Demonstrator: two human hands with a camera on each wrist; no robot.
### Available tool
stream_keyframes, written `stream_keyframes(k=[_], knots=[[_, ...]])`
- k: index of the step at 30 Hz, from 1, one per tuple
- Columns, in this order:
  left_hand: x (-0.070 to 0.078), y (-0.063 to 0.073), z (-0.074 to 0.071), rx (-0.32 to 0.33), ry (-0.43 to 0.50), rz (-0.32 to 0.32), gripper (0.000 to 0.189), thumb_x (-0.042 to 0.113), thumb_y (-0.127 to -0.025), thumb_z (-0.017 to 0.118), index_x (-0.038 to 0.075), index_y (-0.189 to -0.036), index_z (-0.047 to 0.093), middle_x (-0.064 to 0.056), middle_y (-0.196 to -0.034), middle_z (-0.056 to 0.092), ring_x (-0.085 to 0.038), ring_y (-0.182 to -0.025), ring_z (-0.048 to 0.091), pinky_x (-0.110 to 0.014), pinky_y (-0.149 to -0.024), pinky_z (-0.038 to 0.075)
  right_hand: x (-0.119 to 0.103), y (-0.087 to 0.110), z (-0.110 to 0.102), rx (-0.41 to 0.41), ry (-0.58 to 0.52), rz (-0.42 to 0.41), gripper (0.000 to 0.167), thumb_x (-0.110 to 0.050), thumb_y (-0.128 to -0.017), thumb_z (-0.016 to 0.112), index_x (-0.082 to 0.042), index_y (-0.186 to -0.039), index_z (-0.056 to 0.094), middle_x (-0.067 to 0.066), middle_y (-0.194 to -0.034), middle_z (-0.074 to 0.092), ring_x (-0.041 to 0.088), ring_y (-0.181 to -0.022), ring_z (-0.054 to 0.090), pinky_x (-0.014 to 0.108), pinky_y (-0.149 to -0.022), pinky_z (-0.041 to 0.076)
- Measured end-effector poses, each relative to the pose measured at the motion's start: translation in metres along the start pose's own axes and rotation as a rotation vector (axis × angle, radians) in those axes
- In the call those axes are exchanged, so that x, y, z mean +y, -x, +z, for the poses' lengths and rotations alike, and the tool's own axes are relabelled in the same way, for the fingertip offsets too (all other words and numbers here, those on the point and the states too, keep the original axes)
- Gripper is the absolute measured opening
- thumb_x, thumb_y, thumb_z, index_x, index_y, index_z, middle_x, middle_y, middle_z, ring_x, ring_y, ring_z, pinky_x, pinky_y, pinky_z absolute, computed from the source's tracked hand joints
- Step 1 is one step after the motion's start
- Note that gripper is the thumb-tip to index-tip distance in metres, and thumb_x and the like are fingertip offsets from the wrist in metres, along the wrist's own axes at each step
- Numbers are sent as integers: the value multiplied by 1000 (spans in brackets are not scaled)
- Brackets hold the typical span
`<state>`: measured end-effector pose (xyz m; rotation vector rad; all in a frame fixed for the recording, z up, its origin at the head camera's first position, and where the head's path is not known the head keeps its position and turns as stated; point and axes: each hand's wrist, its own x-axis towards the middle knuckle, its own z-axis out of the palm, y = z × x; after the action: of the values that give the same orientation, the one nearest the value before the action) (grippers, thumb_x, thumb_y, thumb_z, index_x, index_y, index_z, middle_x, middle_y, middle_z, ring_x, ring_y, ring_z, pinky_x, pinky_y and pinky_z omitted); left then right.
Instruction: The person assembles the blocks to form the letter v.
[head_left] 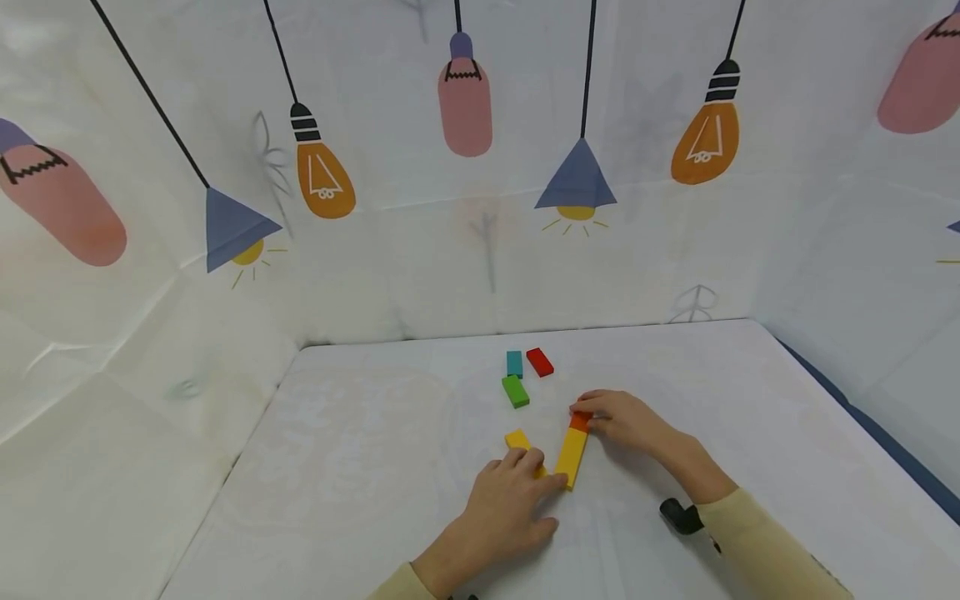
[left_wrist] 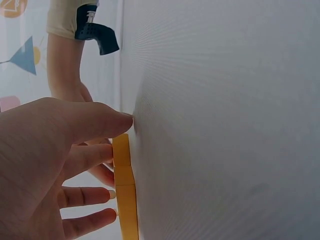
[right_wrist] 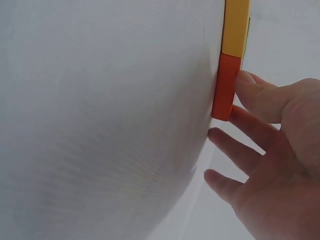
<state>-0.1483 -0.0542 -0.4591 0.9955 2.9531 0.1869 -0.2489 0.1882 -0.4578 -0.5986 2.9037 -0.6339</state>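
Observation:
My right hand (head_left: 626,421) pinches an orange block (right_wrist: 227,85) between thumb and index finger. The orange block is end to end with a long yellow block (head_left: 572,458), both lying flat on the white table. My left hand (head_left: 506,504) has its index fingertip at the near end of that yellow block. Under its other fingers, partly hidden, lies a second yellow block (head_left: 517,438), set at a slant to the first. Up close in the left wrist view, the left fingers reach out to the yellow pieces (left_wrist: 127,207) with the thumb held apart.
Farther back on the white table (head_left: 375,450) lie a teal block (head_left: 514,363), a red block (head_left: 540,362) and a green block (head_left: 516,391). A white sheet (head_left: 420,275) printed with lamps hangs behind the table. A black wrist mount (head_left: 681,517) sits by the right sleeve.

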Motion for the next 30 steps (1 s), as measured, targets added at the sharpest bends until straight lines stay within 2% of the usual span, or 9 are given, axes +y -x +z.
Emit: stream_keyframes(k=[9, 18, 30], knots=[[0, -1, 2, 8, -4, -1, 46, 54, -86, 69, 47, -131, 59, 7, -123, 55, -15, -110, 49, -37, -86, 54, 1, 1, -3, 9, -17, -35, 35, -7, -92, 67, -17, -125, 70, 10, -130, 65, 33, -121, 59, 52, -103, 49], [0, -1, 2, -4, -14, -8, 46, 54, -86, 69, 48, -131, 59, 7, -124, 55, -15, -111, 49, -37, -86, 54, -1, 0, -2, -4, -38, -25, 37, -7, -92, 66, -16, -128, 68, 10, -131, 65, 33, -122, 58, 53, -103, 48], [1, 0, -2, -22, 6, -22, 47, 54, -86, 69, 48, -132, 58, 7, -124, 55, -15, -112, 49, -40, -90, 54, -2, 1, -4, 7, -82, -25, 42, -7, -93, 62, -10, -135, 61, 11, -135, 63, 36, -129, 54, 58, -109, 41]])
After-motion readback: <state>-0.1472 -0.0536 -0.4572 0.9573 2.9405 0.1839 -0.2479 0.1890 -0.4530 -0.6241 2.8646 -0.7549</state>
